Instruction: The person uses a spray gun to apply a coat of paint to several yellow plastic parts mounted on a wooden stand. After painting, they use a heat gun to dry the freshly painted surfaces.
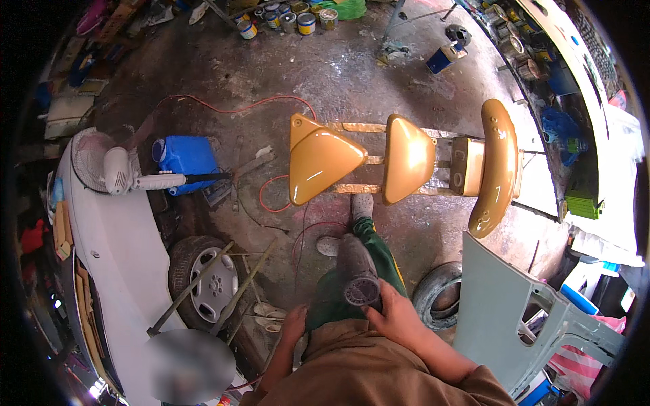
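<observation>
My right hand point(393, 314) is closed around a dark grey hair dryer point(361, 274), its round vented back toward me and its barrel pointing away. The handle is hidden. My left hand point(294, 323) hangs low beside my left thigh; its fingers show too little to tell whether anything is in them. Ahead of me, glossy gold-painted vehicle parts lie on a rack point(349, 188): a triangular side cover point(325, 166) at the left, another side cover point(409, 159) in the middle, a boxy piece point(467, 166) and a long curved fender point(497, 169) at the right. Neither hand touches them.
A fan point(118, 169) and blue jerrycan point(188, 162) stand left, near a white car panel point(115, 250) and a wheel point(213, 284). A red hose point(237, 110) crosses the floor. At right are a tyre point(440, 298) and grey-green door panel point(497, 304). Paint cans point(306, 24) line the back.
</observation>
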Demonstrator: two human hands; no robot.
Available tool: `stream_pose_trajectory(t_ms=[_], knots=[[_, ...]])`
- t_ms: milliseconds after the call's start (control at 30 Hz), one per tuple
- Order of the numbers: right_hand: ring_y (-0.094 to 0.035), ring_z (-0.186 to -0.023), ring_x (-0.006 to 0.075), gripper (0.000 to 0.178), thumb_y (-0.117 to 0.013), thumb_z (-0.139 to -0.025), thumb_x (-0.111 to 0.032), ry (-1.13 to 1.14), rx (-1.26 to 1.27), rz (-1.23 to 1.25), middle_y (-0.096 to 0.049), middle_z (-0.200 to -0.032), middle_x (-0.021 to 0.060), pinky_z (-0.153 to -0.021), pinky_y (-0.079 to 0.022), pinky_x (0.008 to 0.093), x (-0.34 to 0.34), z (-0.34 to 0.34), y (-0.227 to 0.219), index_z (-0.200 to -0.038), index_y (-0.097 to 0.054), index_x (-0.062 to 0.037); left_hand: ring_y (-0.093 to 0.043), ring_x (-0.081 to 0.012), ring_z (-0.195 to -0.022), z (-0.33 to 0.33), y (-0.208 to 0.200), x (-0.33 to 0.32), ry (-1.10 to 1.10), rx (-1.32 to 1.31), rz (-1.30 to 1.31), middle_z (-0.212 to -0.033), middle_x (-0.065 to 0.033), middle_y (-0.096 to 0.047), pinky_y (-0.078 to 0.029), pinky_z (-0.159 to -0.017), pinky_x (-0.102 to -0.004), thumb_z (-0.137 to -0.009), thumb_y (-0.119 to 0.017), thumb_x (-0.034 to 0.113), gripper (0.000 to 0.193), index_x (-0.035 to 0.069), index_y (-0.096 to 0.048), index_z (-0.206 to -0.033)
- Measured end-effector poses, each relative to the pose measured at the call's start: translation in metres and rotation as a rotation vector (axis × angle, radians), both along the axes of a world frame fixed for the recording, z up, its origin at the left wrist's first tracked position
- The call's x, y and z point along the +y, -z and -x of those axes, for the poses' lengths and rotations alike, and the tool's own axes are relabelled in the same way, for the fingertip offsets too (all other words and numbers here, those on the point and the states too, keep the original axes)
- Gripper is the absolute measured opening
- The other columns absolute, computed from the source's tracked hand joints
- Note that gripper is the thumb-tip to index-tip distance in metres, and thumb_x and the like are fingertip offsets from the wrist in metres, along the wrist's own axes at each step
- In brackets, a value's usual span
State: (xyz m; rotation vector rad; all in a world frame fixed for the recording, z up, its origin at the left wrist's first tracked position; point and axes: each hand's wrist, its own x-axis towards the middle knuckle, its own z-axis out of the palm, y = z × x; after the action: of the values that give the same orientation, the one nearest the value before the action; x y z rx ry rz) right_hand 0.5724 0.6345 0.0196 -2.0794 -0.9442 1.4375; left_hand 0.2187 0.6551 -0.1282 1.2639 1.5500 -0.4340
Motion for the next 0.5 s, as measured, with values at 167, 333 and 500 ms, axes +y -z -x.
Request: stream_pose_trajectory(t_ms=[167,333,500], knots=[[-0.066,-0.094,0.0436,0.064,-0.069,-0.087,-0.026,-0.177,-0.185,0.184,-0.060,-0.117,0.0267,-0.078,-0.056,0.0491,0.043,-0.048,-0.042,-0.136,-0.041,0.0043,-0.061,-0.0363,-0.117,-0.053,-0.001,0.018,0.159,-0.113,0.003,-0.126,-0.0185,-0.065,-0.045,-0.102,-0.0421,-0.103,-0.048,0.031,0.038,0.006,-0.064,-0.125],[-0.068,-0.091,0.0390,0.062,-0.068,-0.088,-0.027,-0.310,-0.213,0.212,-0.061,-0.114,0.0236,-0.075,-0.058,0.0456,0.069,-0.078,-0.044,-0.135,-0.042,0.0047,-0.060,-0.0374,-0.117,-0.098,-0.006,0.031,0.150,-0.113,0.066,-0.125,-0.0186,-0.065,-0.045,-0.101,-0.0428,-0.103,-0.048,0.031,0.037,0.008,-0.063,-0.127],[-0.067,-0.092,0.0385,0.061,-0.068,-0.087,-0.025,-0.313,-0.227,0.138,-0.061,-0.112,0.0230,-0.075,-0.058,0.0452,0.101,-0.099,-0.033,-0.134,-0.043,0.0051,-0.061,-0.0386,-0.114,-0.098,0.011,0.028,0.162,-0.119,0.012,-0.121,-0.0189,-0.066,-0.046,-0.099,-0.0439,-0.102,-0.050,0.029,0.035,0.006,-0.064,-0.124]])
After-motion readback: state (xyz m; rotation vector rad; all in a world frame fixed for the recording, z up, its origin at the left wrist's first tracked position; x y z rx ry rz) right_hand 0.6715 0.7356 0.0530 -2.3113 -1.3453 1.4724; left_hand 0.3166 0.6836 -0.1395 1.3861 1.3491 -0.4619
